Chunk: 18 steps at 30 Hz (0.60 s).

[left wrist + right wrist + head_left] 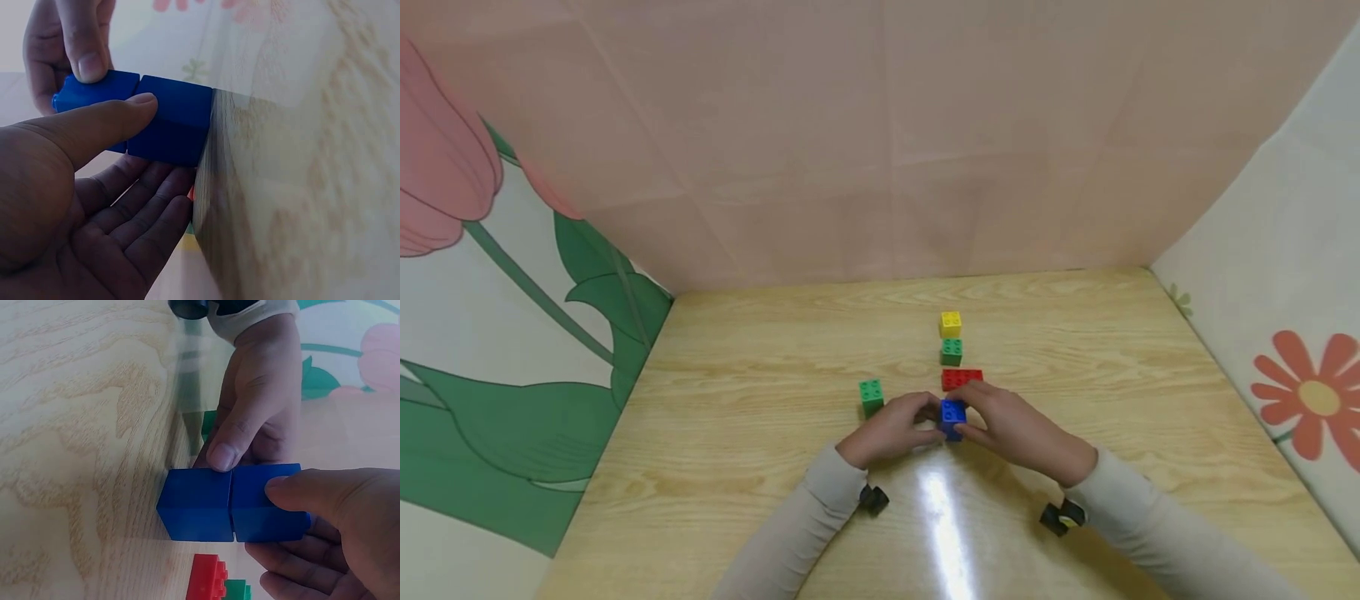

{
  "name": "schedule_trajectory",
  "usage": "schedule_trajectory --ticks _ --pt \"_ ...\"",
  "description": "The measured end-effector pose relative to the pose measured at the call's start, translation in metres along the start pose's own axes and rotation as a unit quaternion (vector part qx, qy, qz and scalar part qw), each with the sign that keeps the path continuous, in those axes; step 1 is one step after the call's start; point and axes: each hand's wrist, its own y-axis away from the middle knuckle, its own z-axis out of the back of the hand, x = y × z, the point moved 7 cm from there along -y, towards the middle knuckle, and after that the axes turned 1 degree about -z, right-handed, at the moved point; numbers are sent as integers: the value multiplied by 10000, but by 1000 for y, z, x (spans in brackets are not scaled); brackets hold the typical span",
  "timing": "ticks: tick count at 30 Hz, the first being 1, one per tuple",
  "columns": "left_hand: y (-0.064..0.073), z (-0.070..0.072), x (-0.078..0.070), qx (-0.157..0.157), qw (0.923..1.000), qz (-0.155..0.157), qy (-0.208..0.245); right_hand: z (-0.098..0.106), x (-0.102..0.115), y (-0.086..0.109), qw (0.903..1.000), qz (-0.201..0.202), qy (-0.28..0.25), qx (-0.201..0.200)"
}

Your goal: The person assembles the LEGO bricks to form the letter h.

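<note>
Two blue toy building bricks stand one on top of the other on the table, with a thin seam between them. My left hand (891, 427) steadies the lower blue brick (195, 505) at its sides, thumb on the near face and fingers behind. From the right, my right hand (1021, 423) pinches the upper blue brick (953, 410) between thumb and fingers. In the left wrist view the lower brick's base touches the tabletop. Just behind the right hand's fingers lies a red brick (961, 379), partly covered. A green brick (871, 397) stands beside the left hand.
Behind the red brick, another green brick (951, 352) and a yellow brick (951, 324) stand in line on the wooden table (745, 358). A pink sheet (880, 167) hangs at the table's back edge, with flower-printed panels on both sides.
</note>
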Motion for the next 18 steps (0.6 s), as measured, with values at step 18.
schedule_trajectory --ticks 18 --pt "1 0 -1 20 10000 -48 66 2 4 1 10000 -27 54 56"
